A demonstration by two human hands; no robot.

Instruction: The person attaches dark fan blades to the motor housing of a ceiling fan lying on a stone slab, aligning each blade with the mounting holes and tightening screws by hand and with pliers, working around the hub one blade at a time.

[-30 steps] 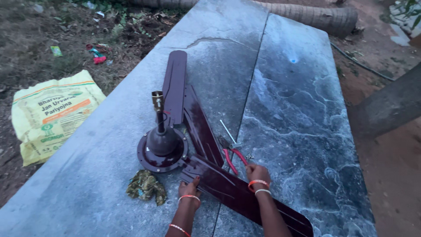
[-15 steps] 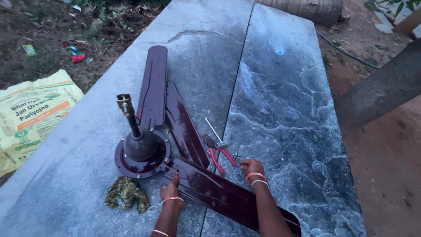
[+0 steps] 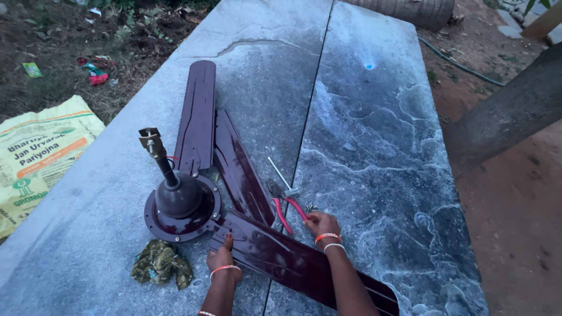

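The left hand (image 3: 222, 257) lies palm down, fingers together and pointing to twelve o'clock, pressed flat on the root of the near fan blade (image 3: 304, 263); it grips nothing, only bears on the metal, with bangles at the wrist. The right hand (image 3: 321, 225) rests on the same blade's far edge, at two o'clock from the left hand, fingers curled loosely over the rim; whether it pinches anything small there cannot be told. Just beyond its fingertips, at eleven o'clock, lie red-handled pliers (image 3: 288, 210), with a slim metal rod (image 3: 280, 174) and some small loose fasteners (image 3: 311, 206) just beside them. The near blade runs from the motor hub (image 3: 182, 208) towards five o'clock, reaching the bottom edge of view. The hub, dark maroon and round, sits at ten o'clock from the left hand, with its downrod (image 3: 157, 153) rising tilted towards eleven o'clock. Two further blades (image 3: 197, 114) extend from the hub towards twelve and one o'clock, lying flat. A crumpled greenish rag (image 3: 161, 263) lies at nine o'clock from the left hand, just beside the hub. All rests on a grey stone slab table (image 3: 374, 134), jointed lengthwise. On the ground at nine o'clock, well apart, lies a yellow printed sack (image 3: 35, 155).
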